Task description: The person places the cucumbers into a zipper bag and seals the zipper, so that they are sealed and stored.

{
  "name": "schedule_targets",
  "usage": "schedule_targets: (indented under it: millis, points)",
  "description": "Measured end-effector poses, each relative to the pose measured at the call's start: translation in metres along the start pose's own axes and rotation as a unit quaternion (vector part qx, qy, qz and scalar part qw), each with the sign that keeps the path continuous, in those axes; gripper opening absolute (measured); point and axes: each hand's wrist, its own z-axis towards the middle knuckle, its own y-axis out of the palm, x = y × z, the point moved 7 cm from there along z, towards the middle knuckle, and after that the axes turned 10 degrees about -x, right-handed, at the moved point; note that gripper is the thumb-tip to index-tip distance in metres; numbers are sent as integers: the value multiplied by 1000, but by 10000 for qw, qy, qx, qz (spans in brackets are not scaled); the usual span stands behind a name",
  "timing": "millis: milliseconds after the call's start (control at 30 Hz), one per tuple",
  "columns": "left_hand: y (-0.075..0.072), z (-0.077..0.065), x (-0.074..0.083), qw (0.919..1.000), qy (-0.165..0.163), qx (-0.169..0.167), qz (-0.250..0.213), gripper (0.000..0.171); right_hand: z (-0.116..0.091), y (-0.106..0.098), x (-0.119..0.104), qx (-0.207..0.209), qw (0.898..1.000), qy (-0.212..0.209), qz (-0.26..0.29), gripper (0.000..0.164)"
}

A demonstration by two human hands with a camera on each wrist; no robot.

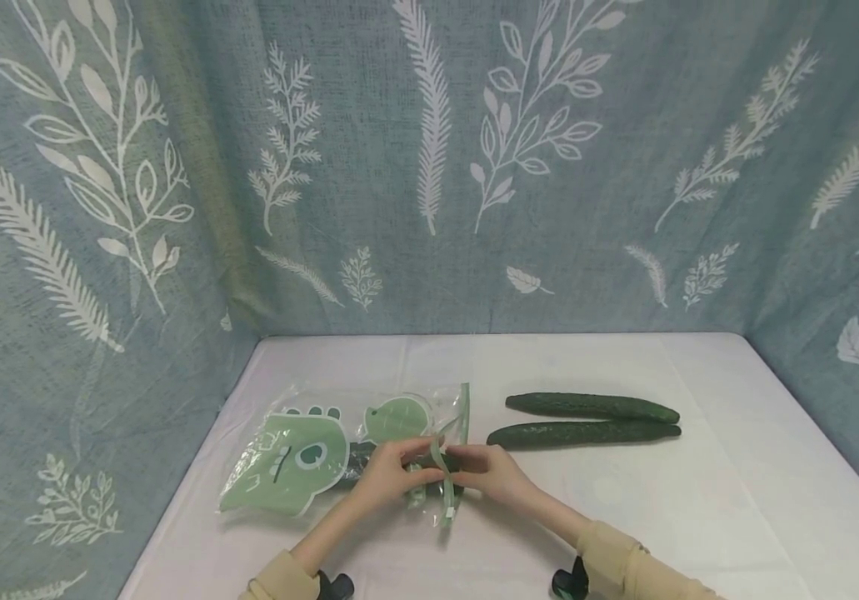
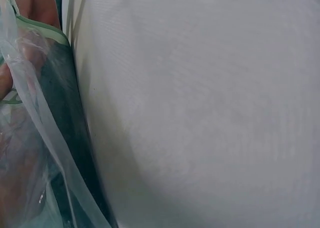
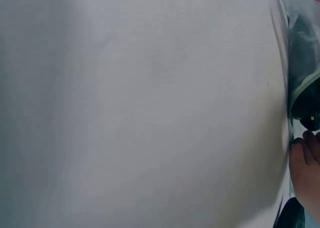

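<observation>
A clear zip bag (image 1: 302,467) printed with green cartoon figures lies on the table, its green-edged mouth toward the right. Inside is a dark green cucumber (image 1: 359,460), its end near the mouth; in the right wrist view the cucumber's end (image 3: 311,120) shows by the green rim. My left hand (image 1: 387,477) pinches the bag at the mouth, thumb in front and fingers partly behind the plastic. From the right, my right hand (image 1: 500,477) holds the bag's zip edge with thumb and index finger, fingertips close to the left hand's. Plastic and fingers hide part of the contact.
Two more cucumbers, an upper one (image 1: 590,406) and a lower one (image 1: 586,433), lie side by side right of the bag. The white table (image 1: 699,517) is bordered at the back and sides by a blue-green leaf-patterned curtain (image 1: 399,275).
</observation>
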Motion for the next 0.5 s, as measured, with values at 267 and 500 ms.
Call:
schedule_targets:
  millis: [267, 500]
  points:
    - [1, 0, -2, 10000, -57, 14, -36, 53, -16, -11, 1, 41, 10000, 31, 73, 47]
    - [0, 1, -2, 9998, -139, 116, 87, 53, -31, -23, 6, 104, 9998, 78, 141, 48]
